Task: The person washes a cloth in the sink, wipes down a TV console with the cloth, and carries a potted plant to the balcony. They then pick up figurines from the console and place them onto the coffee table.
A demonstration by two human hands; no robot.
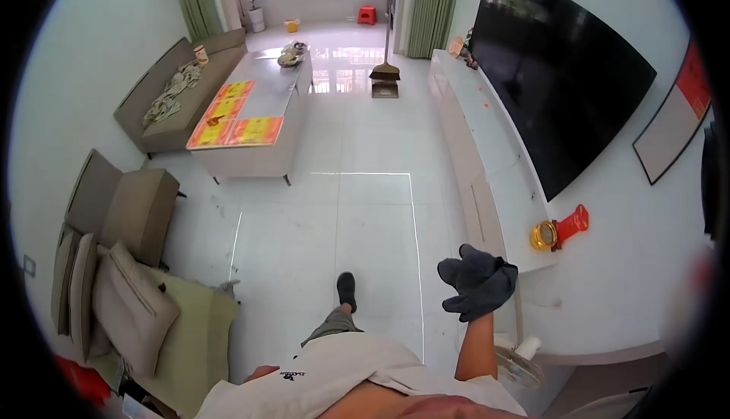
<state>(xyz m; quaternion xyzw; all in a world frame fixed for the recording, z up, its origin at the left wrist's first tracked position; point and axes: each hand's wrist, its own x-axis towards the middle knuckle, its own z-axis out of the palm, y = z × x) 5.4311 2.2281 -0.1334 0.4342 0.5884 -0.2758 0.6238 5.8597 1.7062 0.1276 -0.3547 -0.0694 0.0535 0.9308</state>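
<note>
A bunched dark grey cloth [479,278] covers my right hand [480,314], raised in front of me on the right, beside the near end of the long white TV cabinet [464,168]. Its folds hide my fingers, which appear closed around it. Low at my left side, only a small part of my left hand [262,373] shows by my white shirt. The fingers of that hand cannot be made out.
A coffee table [262,157] with red-and-yellow sheets [255,130] stands ahead left, near a sofa [205,69]. Cushions [137,312] lie at left. A broom and dustpan [385,84] stand ahead. A gold pot [544,235] sits on the cabinet below the television [555,69].
</note>
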